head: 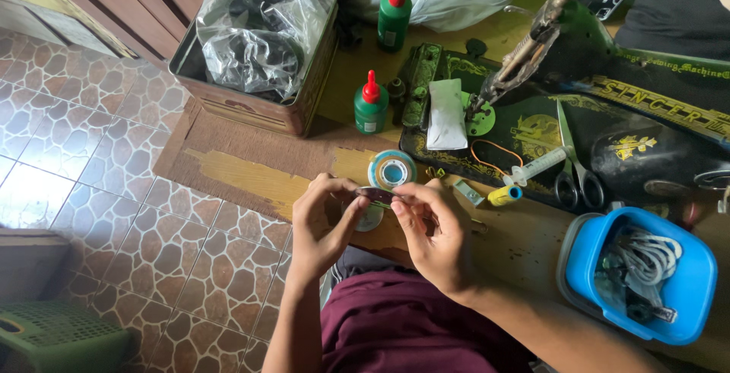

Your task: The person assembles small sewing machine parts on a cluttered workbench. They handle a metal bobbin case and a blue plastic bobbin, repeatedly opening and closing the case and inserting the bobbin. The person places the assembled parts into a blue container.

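while pinched between both sets of fingertips, a small dark metal part (pixel 375 193) at the near table edge, just below a roll of tape (pixel 391 170). left hand (pixel 325 225) curled, thumb and forefinger closed on the part's left end; right hand (pixel 435 230) likewise closed on its right end. to the far left, a square metal tin (pixel 304 103) stuffed with a crumpled clear plastic bag (pixel 258 27) of dark items. to the right, an open blue plastic tub (pixel 696 282) holding coiled white cord (pixel 646 255) and small metal bits. two green bottles with red caps (pixel 371 103) standing between tin and black sewing machine (pixel 608 114).
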